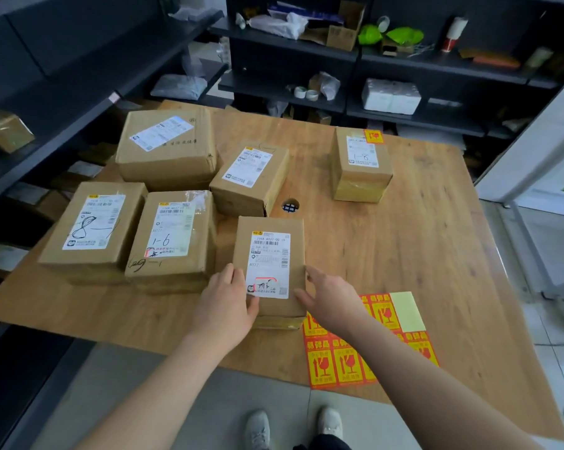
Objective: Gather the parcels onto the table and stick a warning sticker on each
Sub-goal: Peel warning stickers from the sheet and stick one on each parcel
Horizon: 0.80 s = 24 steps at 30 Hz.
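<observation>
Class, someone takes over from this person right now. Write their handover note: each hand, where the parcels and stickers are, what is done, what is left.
Left hand and right hand: fingers rest on the nearest parcel, one each side; neither holds a sticker.
Six parcels are on the table; the sticker sheet lies near right.
Done: far-right parcel carries a warning sticker.
To do: nearest parcel, 1-6 parcel, leftmost parcel, middle parcel and large parcel show none. A box on the side shelf may need fetching.
</observation>
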Each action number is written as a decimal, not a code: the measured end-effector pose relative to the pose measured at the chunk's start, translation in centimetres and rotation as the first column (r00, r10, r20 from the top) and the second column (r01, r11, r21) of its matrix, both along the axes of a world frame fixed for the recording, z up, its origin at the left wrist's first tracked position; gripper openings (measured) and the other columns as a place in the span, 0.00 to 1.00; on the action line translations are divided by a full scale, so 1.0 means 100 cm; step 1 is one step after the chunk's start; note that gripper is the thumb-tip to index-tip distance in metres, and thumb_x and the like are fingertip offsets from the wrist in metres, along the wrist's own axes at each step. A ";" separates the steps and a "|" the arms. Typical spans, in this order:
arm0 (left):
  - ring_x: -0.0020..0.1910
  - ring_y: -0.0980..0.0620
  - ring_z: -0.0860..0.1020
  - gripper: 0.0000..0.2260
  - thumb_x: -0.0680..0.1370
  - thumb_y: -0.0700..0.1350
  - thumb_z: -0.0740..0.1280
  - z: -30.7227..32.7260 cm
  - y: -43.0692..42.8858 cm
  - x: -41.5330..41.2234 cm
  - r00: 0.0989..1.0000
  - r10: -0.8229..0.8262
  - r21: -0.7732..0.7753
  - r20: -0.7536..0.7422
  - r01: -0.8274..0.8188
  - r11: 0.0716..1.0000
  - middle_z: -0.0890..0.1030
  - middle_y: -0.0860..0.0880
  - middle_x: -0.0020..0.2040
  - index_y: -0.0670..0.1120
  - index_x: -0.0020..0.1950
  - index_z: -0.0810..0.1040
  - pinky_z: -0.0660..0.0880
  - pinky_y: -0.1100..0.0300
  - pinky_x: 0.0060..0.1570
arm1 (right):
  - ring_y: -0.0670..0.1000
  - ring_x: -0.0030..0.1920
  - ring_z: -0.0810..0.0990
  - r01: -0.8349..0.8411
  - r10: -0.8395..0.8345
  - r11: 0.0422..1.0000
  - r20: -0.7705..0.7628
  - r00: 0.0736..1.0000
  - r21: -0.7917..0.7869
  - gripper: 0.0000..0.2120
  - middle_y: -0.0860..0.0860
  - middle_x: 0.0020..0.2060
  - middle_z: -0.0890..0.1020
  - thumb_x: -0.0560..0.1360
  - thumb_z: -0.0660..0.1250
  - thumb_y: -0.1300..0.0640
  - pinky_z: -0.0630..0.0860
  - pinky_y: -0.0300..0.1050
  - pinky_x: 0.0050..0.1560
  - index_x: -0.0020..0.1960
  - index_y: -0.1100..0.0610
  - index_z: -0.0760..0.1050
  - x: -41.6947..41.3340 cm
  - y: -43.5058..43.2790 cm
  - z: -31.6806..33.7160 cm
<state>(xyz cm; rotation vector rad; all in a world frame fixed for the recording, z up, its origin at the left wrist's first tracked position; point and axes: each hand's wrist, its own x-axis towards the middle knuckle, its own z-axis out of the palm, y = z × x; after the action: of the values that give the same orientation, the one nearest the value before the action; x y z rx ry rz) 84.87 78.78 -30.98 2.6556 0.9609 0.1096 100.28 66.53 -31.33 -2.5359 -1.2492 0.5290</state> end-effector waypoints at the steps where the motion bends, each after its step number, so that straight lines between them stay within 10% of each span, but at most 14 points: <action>1: 0.59 0.49 0.70 0.15 0.78 0.51 0.61 0.001 -0.003 0.001 1.000 -0.012 0.035 0.005 0.012 0.999 0.70 0.50 0.58 0.44 0.59 0.69 0.72 0.59 0.55 | 0.56 0.50 0.80 -0.006 0.005 1.000 0.022 1.000 0.004 0.21 0.53 0.55 0.82 0.79 0.59 0.43 0.79 0.50 0.46 0.67 0.52 0.67 0.003 -0.004 0.000; 11: 0.57 0.48 0.75 0.14 0.77 0.47 0.66 0.018 -0.087 0.072 0.938 -0.286 0.144 0.197 0.260 0.955 0.78 0.47 0.58 0.42 0.60 0.77 0.73 0.54 0.56 | 0.54 0.61 0.76 0.164 -0.157 0.983 0.090 0.984 -0.081 0.21 0.49 0.64 0.77 0.78 0.63 0.47 0.74 0.48 0.57 0.70 0.50 0.70 0.083 -0.108 -0.006; 24: 0.76 0.44 0.52 0.27 0.80 0.54 0.60 -0.081 -0.189 0.147 0.874 -0.426 -0.081 -0.233 0.419 0.904 0.54 0.46 0.78 0.48 0.76 0.57 0.52 0.49 0.73 | 0.52 0.58 0.76 0.012 -0.003 0.964 0.035 0.999 -0.267 0.21 0.48 0.61 0.75 0.75 0.65 0.52 0.76 0.47 0.52 0.67 0.51 0.72 0.136 -0.194 -0.065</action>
<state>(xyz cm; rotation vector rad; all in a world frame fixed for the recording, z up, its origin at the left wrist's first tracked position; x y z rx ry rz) 99.55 59.93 -39.05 2.8270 0.4131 -0.3389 113.91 47.12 -37.88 -2.7797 -1.2545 0.6981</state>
